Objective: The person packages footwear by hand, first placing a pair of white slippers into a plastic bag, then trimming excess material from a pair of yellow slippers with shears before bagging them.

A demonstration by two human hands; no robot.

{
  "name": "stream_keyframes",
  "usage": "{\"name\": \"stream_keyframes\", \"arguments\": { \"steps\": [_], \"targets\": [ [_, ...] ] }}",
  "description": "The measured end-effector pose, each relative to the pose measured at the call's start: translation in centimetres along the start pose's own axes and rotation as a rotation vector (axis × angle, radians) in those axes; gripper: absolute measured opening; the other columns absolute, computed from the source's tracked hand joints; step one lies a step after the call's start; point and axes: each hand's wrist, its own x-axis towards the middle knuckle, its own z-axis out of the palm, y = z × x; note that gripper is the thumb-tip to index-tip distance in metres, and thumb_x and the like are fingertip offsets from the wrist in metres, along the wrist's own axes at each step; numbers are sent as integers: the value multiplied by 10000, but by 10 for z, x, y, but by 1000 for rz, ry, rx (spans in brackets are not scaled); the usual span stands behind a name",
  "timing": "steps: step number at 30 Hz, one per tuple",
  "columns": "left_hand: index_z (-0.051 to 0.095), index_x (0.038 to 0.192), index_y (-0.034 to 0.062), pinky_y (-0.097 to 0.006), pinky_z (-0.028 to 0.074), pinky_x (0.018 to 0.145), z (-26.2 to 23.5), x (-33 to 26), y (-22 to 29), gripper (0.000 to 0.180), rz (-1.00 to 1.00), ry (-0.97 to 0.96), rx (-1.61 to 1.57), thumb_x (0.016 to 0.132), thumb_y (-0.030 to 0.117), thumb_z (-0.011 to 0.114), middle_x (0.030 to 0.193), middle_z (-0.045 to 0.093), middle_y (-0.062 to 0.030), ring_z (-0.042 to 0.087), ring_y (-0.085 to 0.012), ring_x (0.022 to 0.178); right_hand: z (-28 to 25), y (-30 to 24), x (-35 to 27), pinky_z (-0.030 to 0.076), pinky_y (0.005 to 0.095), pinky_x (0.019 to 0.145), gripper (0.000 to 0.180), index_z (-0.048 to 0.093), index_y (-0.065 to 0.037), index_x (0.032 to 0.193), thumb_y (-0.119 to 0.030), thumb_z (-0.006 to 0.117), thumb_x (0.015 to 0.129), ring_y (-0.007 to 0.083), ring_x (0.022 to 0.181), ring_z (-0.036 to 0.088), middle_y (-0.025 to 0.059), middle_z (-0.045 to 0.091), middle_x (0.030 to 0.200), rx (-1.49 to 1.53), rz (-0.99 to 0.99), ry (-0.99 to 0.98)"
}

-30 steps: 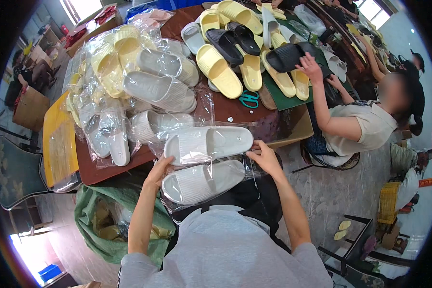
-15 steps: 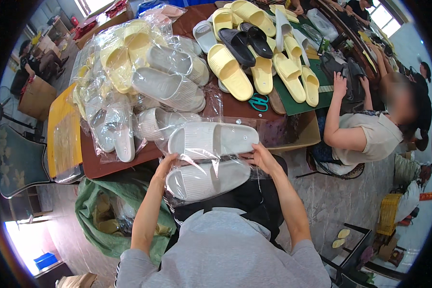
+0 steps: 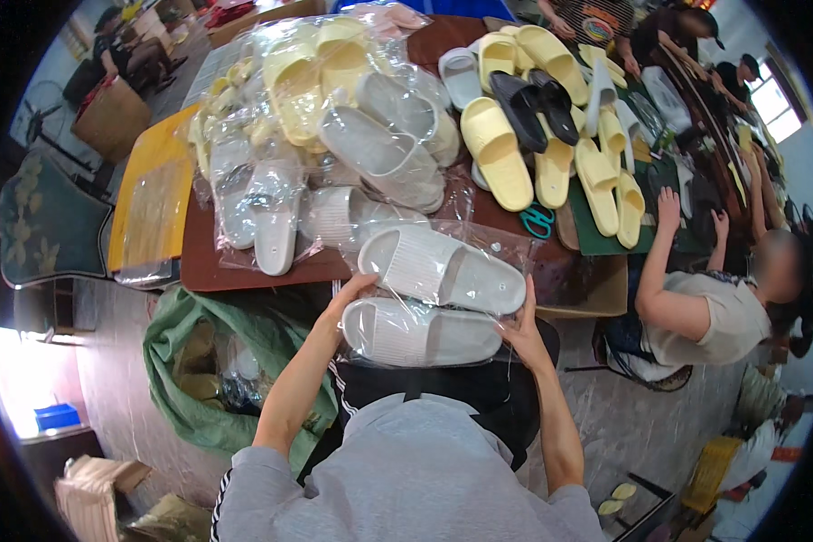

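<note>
Bagged slipper heap (image 3: 379,163) blocks fwd-L of held pr (image 3: 425,271), carton (image 3: 605,294) fwd-R; room over floor (image 3: 596,415) btwn R forearm (image 3: 562,429) & chair (image 3: 670,383).

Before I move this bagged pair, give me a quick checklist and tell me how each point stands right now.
1. Left hand gripping the clear bag: ok, at its left side.
2. Right hand gripping it: ok, at the right side, by the heels.
3. Both grey slippers inside: ok, the upper slipper and lower slipper lie under film.
4. Straps toward the same end: ok, both left.
5. Slippers parallel: not ok, the upper one slants more.
6. Bag sealed: cannot tell.
</note>
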Motion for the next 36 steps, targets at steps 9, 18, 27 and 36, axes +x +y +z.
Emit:
{"name": "stream_keyframes", "arguments": {
  "steps": [9, 18, 27, 36],
  "targets": [
    [530, 1328, -1, -463, 571, 922, -11, -18, 15, 521, -60, -120, -32, 917, 293, 654, 1220, 661, -167, 677, -323, 1068, 1, 18, -2, 481, 246, 850, 554, 532, -86, 1298, 31, 756, 805, 99, 997, 560, 12, 539, 1259, -179, 51, -75],
    [591, 1153, 70, -313, 572, 753, -16, -57, 34, 318, 121, 121, 476, 1006, 352, 576, 984, 618, -30, 630, -131, 873, 3, 20, -6, 487, 246, 862, 383, 578, -69, 1161, 39, 742, 833, 106, 970, 607, 26, 611, 1103, -19, -20, 129],
    [562, 882, 32, -243, 344, 445, -25, -63, 18, 239, 670, 544, 822, 1030, 217, 528, 684, 522, 32, 457, -46, 524, 6, -5, -1, 462, 234, 779, 374, 581, -64, 1164, 28, 727, 832, 83, 877, 554, 4, 577, 1044, -149, -147, 149],
    [644, 958, -20, -255, 465, 605, -24, -26, 42, 370, 518, 359, 840, 1034, 320, 519, 749, 637, -32, 578, -107, 658, -21, 3, 0, 451, 253, 877, 296, 631, -63, 1108, 7, 729, 838, 93, 975, 570, 10, 630, 1051, -221, -122, 46]
  ]
}}
